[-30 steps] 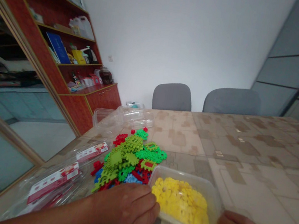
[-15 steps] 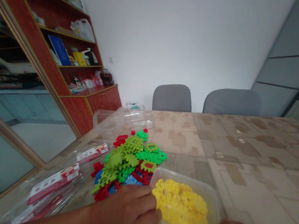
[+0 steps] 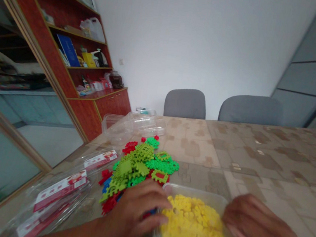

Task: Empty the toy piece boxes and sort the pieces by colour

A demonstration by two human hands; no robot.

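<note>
A clear plastic container (image 3: 194, 193) holding yellow plastic pieces (image 3: 194, 225) sits on the table in front of me. My left hand (image 3: 137, 210) grips its left side, fingertips over the rim and the thumb lower down. On the opposite side my right hand (image 3: 262, 231) closes on the container's right edge with bent fingers; its thumb is not clear. Just behind my left hand lies a heap of interlocking building pieces, with olive-green ones (image 3: 128, 165) on top, bright green ones (image 3: 166, 164) to the right, and red and blue ones partly hidden underneath.
Clear plastic bags with red-and-white labels (image 3: 61, 189) lie at the left. Clear plastic boxes (image 3: 118, 126) stand at the table's far left. Two grey chairs (image 3: 186, 103) are behind the patterned tabletop (image 3: 258, 156), and a wooden shelf unit (image 3: 92, 82) stands beyond.
My right hand has moved up along the container's right side and shows more fully. The container sits slightly lower in view. My left hand's fingers have spread a little at the rim.
</note>
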